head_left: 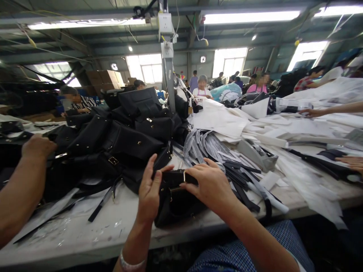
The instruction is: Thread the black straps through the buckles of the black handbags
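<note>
A black handbag [178, 209] with gold-coloured fittings sits near the table's front edge, in front of me. Its upper left side is held by my left hand [149, 192], thumb on the near face and fingers reaching up and over the top edge. My right hand [212, 185] pinches a black strap [172, 176] at the bag's top, right beside a gold buckle frame [184, 176]. The fingertips behind the strap are partly hidden.
Black bags [127, 139] lie piled to the left, where another person's arm [25, 185] reaches in. Wrapped handles [201, 145], black straps [241, 185] and white sheets [218, 117] cover the right side. Another person's hand [351, 162] is at far right; a grey post [171, 83] stands behind.
</note>
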The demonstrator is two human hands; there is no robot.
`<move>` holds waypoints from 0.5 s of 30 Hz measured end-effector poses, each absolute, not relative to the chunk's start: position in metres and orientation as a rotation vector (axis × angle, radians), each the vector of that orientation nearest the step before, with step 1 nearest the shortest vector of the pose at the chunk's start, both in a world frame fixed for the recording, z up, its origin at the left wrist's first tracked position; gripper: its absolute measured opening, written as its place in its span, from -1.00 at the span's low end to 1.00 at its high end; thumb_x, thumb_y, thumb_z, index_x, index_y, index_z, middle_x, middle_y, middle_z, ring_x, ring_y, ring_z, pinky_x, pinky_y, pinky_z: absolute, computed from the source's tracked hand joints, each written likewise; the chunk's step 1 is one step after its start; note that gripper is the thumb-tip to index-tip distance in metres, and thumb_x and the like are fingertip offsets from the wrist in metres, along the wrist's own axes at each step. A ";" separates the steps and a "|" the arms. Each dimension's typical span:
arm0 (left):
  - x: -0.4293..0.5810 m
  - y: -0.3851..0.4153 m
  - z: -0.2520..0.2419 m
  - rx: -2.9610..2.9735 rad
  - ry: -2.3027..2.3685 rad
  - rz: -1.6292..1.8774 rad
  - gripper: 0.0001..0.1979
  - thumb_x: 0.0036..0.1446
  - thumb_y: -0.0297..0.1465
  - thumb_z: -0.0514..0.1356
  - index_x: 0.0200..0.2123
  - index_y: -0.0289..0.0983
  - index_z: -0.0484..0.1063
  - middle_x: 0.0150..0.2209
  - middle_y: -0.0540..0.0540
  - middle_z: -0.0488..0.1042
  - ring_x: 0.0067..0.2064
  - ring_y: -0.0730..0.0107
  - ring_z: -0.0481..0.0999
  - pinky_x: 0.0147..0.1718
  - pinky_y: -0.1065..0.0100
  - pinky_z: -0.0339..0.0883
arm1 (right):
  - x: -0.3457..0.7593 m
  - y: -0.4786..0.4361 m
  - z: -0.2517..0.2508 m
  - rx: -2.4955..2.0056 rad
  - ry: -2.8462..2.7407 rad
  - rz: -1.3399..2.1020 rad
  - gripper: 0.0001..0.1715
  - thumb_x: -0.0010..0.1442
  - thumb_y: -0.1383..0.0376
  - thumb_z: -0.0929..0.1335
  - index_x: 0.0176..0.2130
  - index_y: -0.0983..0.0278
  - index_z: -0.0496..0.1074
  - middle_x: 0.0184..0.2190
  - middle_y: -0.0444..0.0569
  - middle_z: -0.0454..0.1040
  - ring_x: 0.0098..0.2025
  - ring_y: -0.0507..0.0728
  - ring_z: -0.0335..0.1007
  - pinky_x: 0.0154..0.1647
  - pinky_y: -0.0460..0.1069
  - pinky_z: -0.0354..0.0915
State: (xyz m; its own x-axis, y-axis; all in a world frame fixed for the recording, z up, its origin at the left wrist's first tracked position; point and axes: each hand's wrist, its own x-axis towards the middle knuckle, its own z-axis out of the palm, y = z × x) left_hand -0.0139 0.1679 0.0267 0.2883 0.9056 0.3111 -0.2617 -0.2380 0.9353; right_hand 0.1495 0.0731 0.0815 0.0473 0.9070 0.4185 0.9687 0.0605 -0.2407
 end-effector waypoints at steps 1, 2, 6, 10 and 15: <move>-0.023 0.178 0.024 1.298 0.685 1.345 -0.42 0.32 -0.21 0.12 0.35 -0.09 0.08 -0.14 -0.12 0.64 0.00 0.22 0.59 0.10 0.15 0.34 | 0.153 0.072 0.081 -1.873 -1.860 -0.168 -0.77 0.14 0.12 0.49 -0.23 0.18 0.54 -0.27 -0.06 0.62 -0.15 0.20 0.52 0.26 0.21 0.09; -0.033 0.188 0.020 1.231 0.717 1.440 -0.42 0.30 -0.23 0.14 0.34 -0.13 0.11 -0.22 -0.11 0.65 -0.07 0.23 0.62 0.06 0.17 0.36 | 0.155 0.070 0.080 -1.876 -1.841 -0.160 -0.76 0.14 0.10 0.50 -0.23 0.17 0.54 -0.27 -0.06 0.62 -0.15 0.20 0.52 0.26 0.21 0.09; -0.065 0.223 -0.009 1.115 0.885 1.574 -0.42 0.22 -0.32 0.20 0.28 -0.24 0.19 -0.41 -0.06 0.63 -0.26 0.31 0.65 -0.08 0.23 0.42 | 0.159 0.071 0.074 -1.841 -1.820 -0.100 -0.77 0.13 0.10 0.50 -0.22 0.13 0.56 -0.29 -0.10 0.63 -0.19 0.17 0.54 0.26 0.19 0.09; -0.069 0.230 -0.031 1.026 0.925 1.571 -0.47 0.21 -0.37 0.19 0.24 -0.27 0.25 -0.41 -0.08 0.62 -0.29 0.33 0.64 -0.16 0.29 0.43 | 0.158 0.078 0.067 -1.818 -1.796 -0.037 -0.81 0.14 0.13 0.50 -0.24 0.13 0.57 -0.34 -0.13 0.63 -0.22 0.17 0.54 0.19 0.15 0.16; -0.062 0.231 -0.029 0.957 0.918 1.583 -0.50 0.16 -0.37 0.21 0.17 -0.30 0.31 -0.42 -0.07 0.61 -0.32 0.36 0.62 -0.23 0.34 0.43 | 0.163 0.077 0.065 -1.863 -1.718 0.053 -0.81 0.13 0.12 0.50 -0.22 0.10 0.58 -0.33 -0.12 0.62 -0.24 0.18 0.52 -0.23 0.00 0.28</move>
